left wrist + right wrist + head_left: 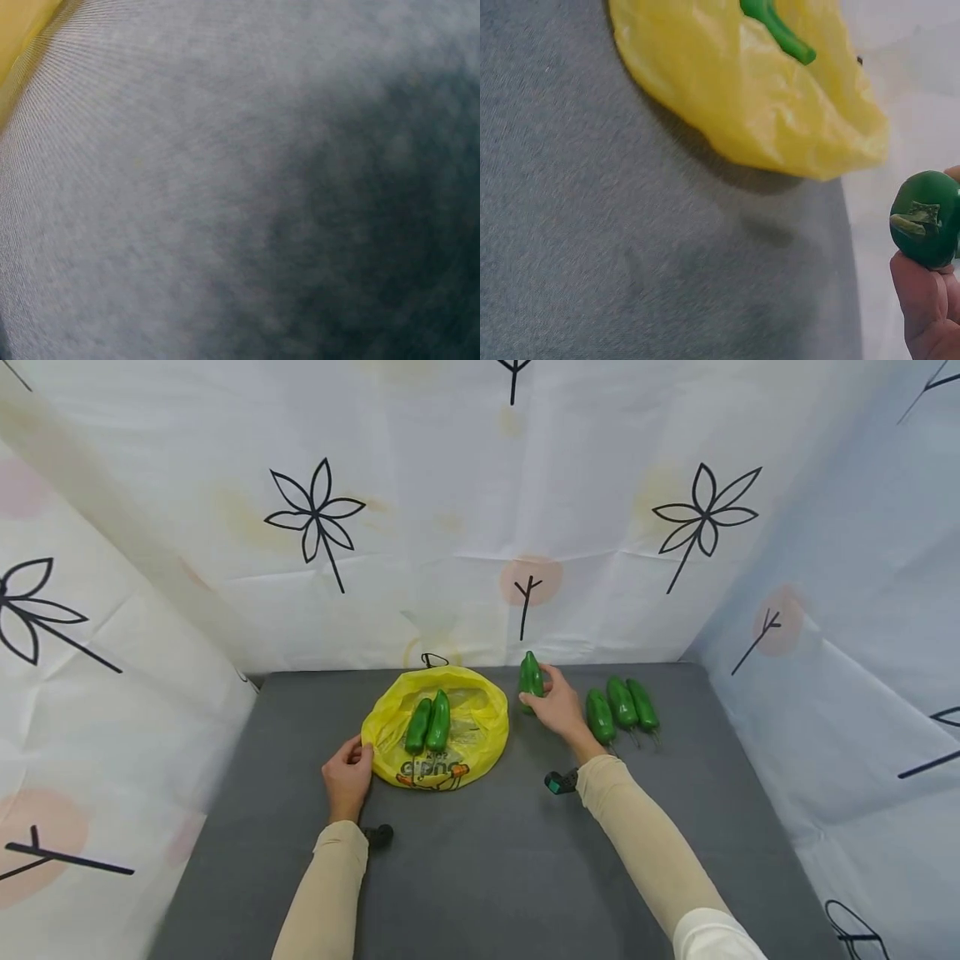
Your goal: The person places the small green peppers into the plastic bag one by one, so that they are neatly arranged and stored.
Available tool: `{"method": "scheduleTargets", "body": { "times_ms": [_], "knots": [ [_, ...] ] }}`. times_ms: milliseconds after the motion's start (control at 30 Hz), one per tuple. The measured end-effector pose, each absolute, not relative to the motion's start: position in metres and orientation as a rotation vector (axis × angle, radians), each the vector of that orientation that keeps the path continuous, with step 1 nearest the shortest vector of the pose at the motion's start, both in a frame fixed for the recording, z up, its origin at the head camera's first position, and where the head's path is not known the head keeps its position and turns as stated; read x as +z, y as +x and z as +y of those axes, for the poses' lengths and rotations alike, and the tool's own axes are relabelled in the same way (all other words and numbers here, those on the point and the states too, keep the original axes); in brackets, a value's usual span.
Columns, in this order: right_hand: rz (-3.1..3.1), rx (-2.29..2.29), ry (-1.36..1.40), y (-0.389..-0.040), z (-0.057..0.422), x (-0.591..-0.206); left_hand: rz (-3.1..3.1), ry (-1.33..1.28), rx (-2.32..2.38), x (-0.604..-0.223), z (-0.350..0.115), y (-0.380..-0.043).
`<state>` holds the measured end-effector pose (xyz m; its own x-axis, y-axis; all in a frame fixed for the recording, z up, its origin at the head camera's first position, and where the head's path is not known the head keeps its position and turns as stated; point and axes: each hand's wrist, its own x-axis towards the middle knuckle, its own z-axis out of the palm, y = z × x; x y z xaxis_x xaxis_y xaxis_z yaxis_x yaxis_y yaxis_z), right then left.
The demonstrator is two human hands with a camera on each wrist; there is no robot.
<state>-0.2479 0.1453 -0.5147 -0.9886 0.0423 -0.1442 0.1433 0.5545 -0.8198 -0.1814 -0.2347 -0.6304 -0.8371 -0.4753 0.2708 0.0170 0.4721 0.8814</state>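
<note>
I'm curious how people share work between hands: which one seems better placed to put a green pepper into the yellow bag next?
Probably the right hand: it holds a green pepper beside the yellow bag, near three more peppers. The left hand is at the bag's opposite rim.

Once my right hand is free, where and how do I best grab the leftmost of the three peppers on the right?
Probably across its thick middle, from above and left: the leftmost pepper lies with its stem toward you, and a neighbouring pepper crowds its right side.
</note>
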Motion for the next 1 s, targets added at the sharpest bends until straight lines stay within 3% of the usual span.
{"method": "scheduleTargets", "body": {
  "times_ms": [1000],
  "knots": [
    [2.673, -1.502, 0.026, -0.244, 0.093, -0.489, -2.265, 0.419, -1.338, -0.626, -0.237, -0.182]
  ]
}}
